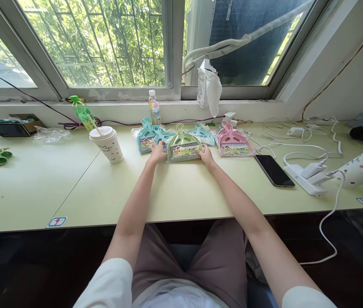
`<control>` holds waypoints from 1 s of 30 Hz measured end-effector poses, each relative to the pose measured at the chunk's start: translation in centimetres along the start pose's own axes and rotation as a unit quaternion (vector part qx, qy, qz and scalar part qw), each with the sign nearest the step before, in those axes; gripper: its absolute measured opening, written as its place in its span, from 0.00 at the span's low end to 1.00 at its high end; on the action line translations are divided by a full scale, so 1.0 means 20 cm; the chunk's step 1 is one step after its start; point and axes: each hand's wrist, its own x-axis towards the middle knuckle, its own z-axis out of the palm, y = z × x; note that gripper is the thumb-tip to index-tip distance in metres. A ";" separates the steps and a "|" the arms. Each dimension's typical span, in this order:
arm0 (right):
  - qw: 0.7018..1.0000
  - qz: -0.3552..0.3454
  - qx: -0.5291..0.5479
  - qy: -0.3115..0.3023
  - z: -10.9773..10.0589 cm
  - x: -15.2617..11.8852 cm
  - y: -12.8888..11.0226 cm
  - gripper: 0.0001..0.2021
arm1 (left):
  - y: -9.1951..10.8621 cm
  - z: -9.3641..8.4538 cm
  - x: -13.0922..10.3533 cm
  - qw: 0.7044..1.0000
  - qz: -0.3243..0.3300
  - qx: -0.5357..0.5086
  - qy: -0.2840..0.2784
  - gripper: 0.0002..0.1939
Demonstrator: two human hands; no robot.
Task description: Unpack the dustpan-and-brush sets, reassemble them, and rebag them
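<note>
Head view: right hand (205,156) pinches green dustpan (183,147) at right edge, likely for steadiness; left hand (158,152) opposite, grip unclear.

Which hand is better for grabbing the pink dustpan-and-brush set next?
Probably the right hand: it is at the right edge of the green dustpan-and-brush set, towards the pink dustpan-and-brush set. The left hand is farther, at the green one's left.
</note>
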 end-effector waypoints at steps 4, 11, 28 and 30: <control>0.999 0.037 0.038 -0.005 0.00 -0.02 -0.02 0.27 | 0.00 -0.01 -0.01 0.999 0.007 -0.024 -0.027 0.37; 0.999 0.037 -0.023 -0.006 0.01 -0.01 -0.02 0.26 | -0.05 0.01 0.03 0.999 0.035 -0.034 0.006 0.35; 0.958 -0.024 -0.283 -0.019 0.33 0.00 -0.17 0.21 | -0.12 0.05 0.02 0.974 0.008 -0.130 0.187 0.28; 0.960 -0.018 -0.278 0.002 0.38 0.01 -0.18 0.21 | -0.09 0.05 -0.02 0.975 0.013 -0.083 0.206 0.31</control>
